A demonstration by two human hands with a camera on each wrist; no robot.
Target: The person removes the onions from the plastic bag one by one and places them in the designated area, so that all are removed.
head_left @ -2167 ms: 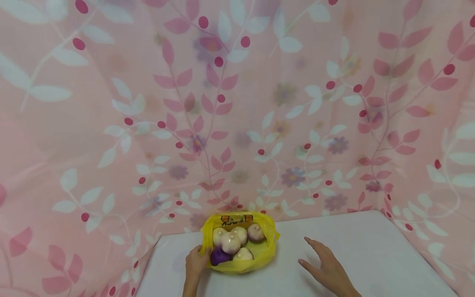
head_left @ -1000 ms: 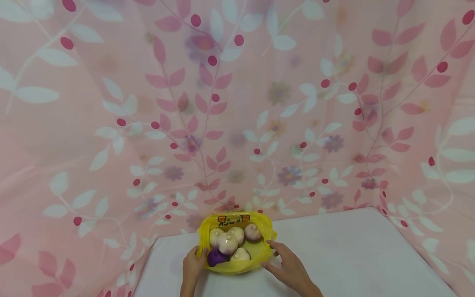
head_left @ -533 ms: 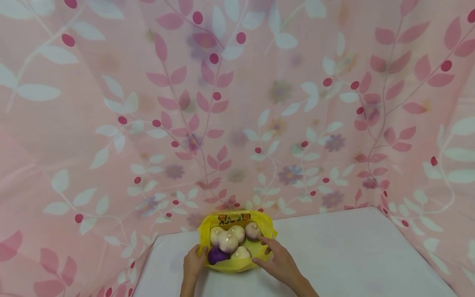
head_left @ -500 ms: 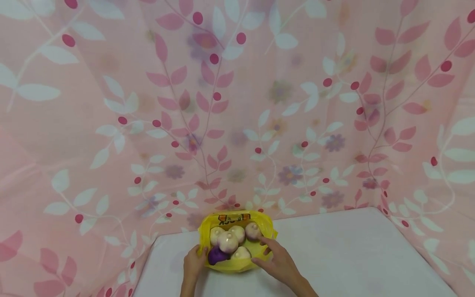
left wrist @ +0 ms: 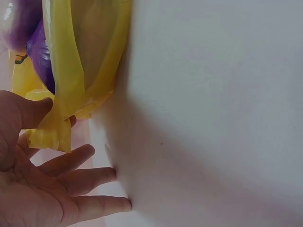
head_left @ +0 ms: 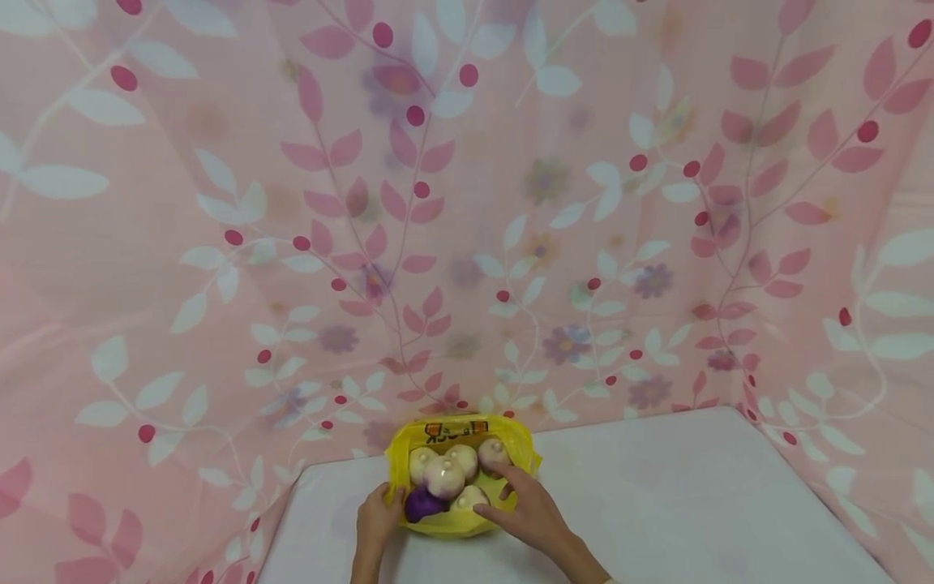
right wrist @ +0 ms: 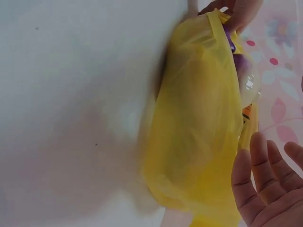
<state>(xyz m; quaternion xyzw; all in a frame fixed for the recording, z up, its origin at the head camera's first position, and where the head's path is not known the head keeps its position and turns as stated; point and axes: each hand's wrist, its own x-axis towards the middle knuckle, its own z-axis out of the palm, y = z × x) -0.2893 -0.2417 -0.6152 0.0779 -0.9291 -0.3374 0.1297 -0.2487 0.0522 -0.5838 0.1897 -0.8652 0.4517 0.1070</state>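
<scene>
A yellow plastic bag [head_left: 448, 529] stands on the table with its mouth spread wide. Inside sit several round, whitish, purple-tinged bulbs [head_left: 445, 477], like turnips or onions, and one dark purple bulb [head_left: 423, 504]. At the bag's left side my left hand [head_left: 375, 519] pinches a corner of the plastic between thumb and forefinger; in the left wrist view its other fingers spread loosely. My right hand [head_left: 536, 513] reaches over the right front rim, fingers extended near the rightmost bulb. The right wrist view shows that palm [right wrist: 279, 203] turned up, gripping nothing.
A white-covered table [head_left: 657, 503] extends right of the bag. Behind it hangs a pink curtain [head_left: 467, 243] with leaves and flowers, close to the table's back edge.
My right hand has moved left from beside the bag to over its mouth, near the bulbs. The left hand keeps its hold on the bag's left side.
</scene>
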